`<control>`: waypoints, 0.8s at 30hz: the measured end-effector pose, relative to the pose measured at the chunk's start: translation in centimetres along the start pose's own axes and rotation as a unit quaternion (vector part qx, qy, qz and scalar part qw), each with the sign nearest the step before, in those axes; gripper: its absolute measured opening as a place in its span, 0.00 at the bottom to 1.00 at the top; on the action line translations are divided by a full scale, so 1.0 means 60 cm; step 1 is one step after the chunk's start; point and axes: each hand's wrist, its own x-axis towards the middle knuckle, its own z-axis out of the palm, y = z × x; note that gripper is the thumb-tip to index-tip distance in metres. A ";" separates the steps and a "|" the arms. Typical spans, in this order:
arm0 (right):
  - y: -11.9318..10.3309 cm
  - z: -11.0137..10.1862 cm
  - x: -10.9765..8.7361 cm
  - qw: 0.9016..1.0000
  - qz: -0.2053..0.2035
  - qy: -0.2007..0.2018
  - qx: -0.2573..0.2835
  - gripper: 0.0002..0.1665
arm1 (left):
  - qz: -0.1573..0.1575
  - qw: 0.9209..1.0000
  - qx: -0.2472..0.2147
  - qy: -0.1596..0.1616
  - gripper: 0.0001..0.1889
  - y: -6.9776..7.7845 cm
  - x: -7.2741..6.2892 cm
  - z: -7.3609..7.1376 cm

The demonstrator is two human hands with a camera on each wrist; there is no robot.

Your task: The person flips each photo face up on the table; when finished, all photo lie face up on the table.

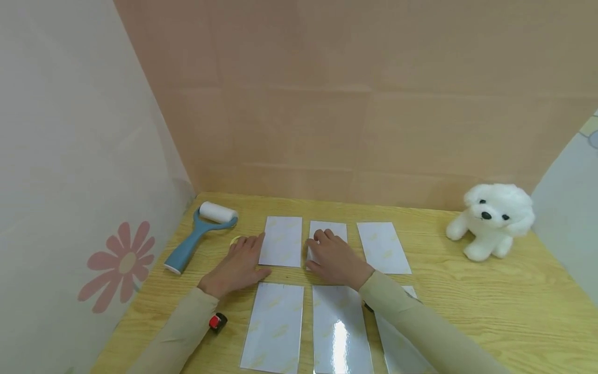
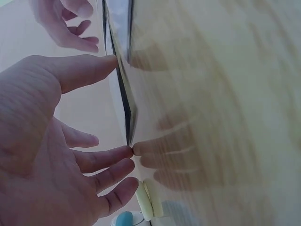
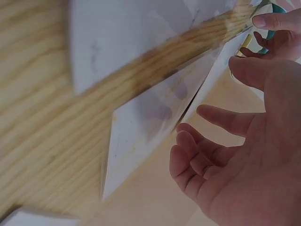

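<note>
Flat white cards with faint yellow marks lie in two rows on the wooden table. My left hand (image 1: 239, 264) is at the left edge of the back-left card (image 1: 281, 241), palm down with fingers loosely extended. In the left wrist view, its thumb (image 2: 94, 68) and a fingertip come right up to a card's edge (image 2: 123, 101). Over the back-middle card (image 1: 337, 228) is my right hand (image 1: 337, 261), covering part of it. The right wrist view shows its fingers loosely bent above a card (image 3: 146, 125), nothing gripped.
A blue-handled lint roller (image 1: 198, 234) lies at the back left, near a yellow ring (image 1: 235, 240) partly behind the left hand. Another card (image 1: 384, 248) is at the back right; front cards (image 1: 275, 327) lie nearer. A white plush dog (image 1: 492, 221) sits far right.
</note>
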 end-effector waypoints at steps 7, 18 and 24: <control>-0.006 0.010 0.022 1.000 0.011 -0.017 -0.006 0.21 | -0.019 1.000 -0.025 0.005 0.47 0.004 0.005 -0.001; -0.015 0.014 0.029 0.998 0.041 -0.036 -0.022 0.26 | -0.034 0.998 -0.057 -0.008 0.46 0.010 0.010 0.001; -0.017 0.014 0.031 0.998 0.046 -0.048 -0.020 0.30 | -0.037 0.997 -0.068 -0.003 0.47 0.009 0.007 0.003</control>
